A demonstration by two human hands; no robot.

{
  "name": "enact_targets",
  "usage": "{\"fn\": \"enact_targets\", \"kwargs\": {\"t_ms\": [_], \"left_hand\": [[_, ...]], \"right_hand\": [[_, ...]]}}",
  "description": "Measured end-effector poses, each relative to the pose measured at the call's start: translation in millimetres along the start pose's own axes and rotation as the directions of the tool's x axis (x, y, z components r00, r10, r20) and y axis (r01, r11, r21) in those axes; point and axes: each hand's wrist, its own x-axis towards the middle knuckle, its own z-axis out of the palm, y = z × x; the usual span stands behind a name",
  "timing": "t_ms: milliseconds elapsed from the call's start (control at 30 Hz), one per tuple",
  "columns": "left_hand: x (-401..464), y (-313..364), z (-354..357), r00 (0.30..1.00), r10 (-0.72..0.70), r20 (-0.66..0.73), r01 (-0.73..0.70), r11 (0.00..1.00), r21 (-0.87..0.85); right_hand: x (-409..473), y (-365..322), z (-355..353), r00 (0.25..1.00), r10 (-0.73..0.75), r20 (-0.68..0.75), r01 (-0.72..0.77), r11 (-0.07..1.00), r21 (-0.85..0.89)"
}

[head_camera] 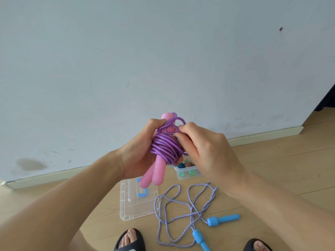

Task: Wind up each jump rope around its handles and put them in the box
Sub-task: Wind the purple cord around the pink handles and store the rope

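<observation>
Held up before the wall, the purple rope [165, 146] is coiled tightly round its two pink handles [154, 175], a loose loop at the top. The left hand [139, 153] grips the bundle; the right hand [204, 147] pinches the loop. On the floor lie a striped rope [183, 211] with blue handles [223, 219], a clear lid [134, 212] and the box [188, 173].

lid [137, 205] laid on floor [272, 169], left of loose rope [184, 211] | box [188, 172] set behind rope, near wall [163, 60]
</observation>
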Motion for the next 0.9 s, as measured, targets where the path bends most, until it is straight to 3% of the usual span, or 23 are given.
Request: {"fn": "enact_targets", "kwargs": {"t_ms": [300, 467, 567, 800, 900], "left_hand": [[-4.6, -3.9, 6.6, 1.0, 0.014, 0.027, -0.014, 0.999, -0.029], [-1.6, -6.6, 2.4, 0.998, 0.057, -0.035, -0.051, 0.986, 0.159], [2.0, -6.9, 0.8, 0.978, 0.189, -0.091, -0.155, 0.943, 0.295], [4.6, -5.3, 3.1, 0.89, 0.406, -0.207, -0.252, 0.817, 0.519], [8.7, -5.7, 3.7, 0.887, 0.405, -0.221, -0.225, 0.797, 0.56]], "right_hand": [[-2.6, 2.4, 0.6, 0.992, 0.122, 0.026, -0.124, 0.986, 0.108], [1.7, 0.8, -3.7, 0.988, 0.13, 0.084, -0.145, 0.968, 0.203], [3.5, 1.7, -2.3, 0.97, 0.213, 0.12, -0.24, 0.919, 0.312], [0.4, -2.7, -1.2, 0.832, 0.473, 0.29, -0.552, 0.659, 0.51], [1.2, -13.7, -0.4, 0.859, 0.424, 0.289, -0.513, 0.7, 0.497]]}}
